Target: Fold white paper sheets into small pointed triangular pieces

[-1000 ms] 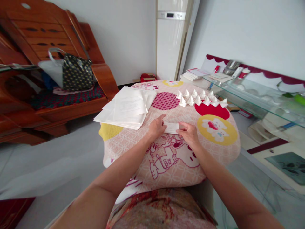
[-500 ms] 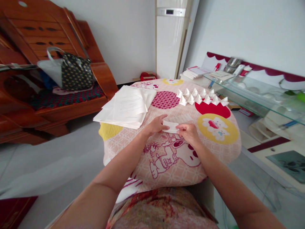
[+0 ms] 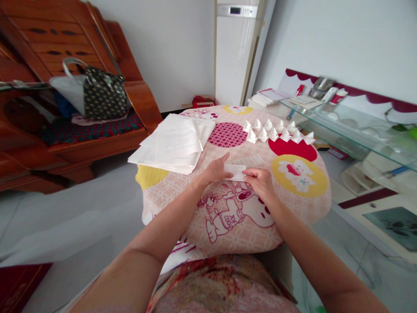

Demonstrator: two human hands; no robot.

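A small folded piece of white paper lies between my two hands, over the patterned tablecloth. My left hand has its thumb and fingers at the paper's left end, partly covering it. At the right end, my right hand pinches the paper's edge between thumb and fingers. To the left rests a stack of white sheets, the top ones loosely fanned. Beyond my right hand stand two rows of small folded white paper shapes with pointed tips.
A glass shelf with papers, cups and metal containers runs along the right. At left is a wooden bench holding a black patterned bag. A tall white air conditioner stands behind the table.
The paper between my hands has shifted slightly right, and more of its upper edge shows. Both hands keep about the same place; the view has tilted a little.
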